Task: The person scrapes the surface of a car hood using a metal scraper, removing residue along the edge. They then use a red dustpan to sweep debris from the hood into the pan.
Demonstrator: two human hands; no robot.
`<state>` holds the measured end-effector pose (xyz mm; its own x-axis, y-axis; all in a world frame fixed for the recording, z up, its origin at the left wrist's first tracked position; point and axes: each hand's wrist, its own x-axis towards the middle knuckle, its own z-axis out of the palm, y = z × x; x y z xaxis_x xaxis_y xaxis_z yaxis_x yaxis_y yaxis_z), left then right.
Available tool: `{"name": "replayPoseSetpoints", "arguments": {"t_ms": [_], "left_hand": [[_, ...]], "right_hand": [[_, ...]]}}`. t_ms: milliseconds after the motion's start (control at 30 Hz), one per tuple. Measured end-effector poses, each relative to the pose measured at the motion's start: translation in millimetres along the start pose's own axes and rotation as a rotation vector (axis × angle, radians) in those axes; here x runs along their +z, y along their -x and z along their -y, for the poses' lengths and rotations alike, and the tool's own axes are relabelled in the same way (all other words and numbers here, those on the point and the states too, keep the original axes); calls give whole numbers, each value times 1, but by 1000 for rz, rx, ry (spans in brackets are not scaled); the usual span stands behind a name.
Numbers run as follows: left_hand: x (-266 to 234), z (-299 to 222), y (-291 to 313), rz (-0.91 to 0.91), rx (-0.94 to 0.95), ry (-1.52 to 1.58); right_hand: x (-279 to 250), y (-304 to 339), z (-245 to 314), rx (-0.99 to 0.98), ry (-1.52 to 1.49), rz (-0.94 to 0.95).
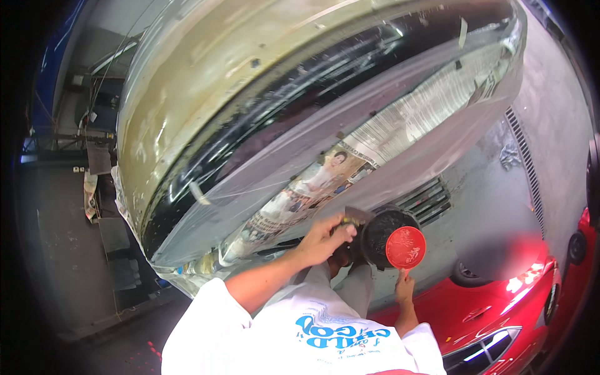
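Observation:
My left hand (326, 240) is closed around a small dark flat block (357, 216) with a yellowish edge; I cannot make out its exact kind. It is in front of the car's lower panel, beside a round black bucket (375, 242). My right hand (405, 286) grips the handle of a red dipper (406, 246), its round bowl over the bucket's right side. Whitish streaks or bubbles show in the bowl. Ahead of me is the end of a car with a black glossy strip (294, 81), a grey panel (269, 164) and newspaper masking (325, 178) below it.
Clear plastic sheeting covers the car's beige upper body (194, 81). A floor grate (426, 201) lies beyond the bucket, and a long drain channel (526, 165) runs at the far right. A red car (437, 325) stands close on my right. Dark clutter (100, 169) lines the left side.

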<state>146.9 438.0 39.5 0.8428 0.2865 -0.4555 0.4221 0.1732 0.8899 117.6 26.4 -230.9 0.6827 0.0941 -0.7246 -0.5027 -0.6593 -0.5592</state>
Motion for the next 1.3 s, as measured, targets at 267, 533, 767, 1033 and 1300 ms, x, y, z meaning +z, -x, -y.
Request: {"name": "replayPoseSetpoints", "arguments": {"t_ms": [267,533,767,1033,1300], "left_hand": [[-35,-163,-61,-359,426,-107],[-47,-265,-166,-490,328,-636],[-107,-251,-167,-417,102,149],[-282,-214,-55,-475,265,359],[-406,-174,173,-1001,129,-122]], "right_hand": [[-111,169,290,-139,-195,74],[-150,197,560,-785,388,-135],[-105,181,686,-1006,493,-88],[-78,168,704,-619,-86,388],[-124,160,704,-861,375,-71]]}}
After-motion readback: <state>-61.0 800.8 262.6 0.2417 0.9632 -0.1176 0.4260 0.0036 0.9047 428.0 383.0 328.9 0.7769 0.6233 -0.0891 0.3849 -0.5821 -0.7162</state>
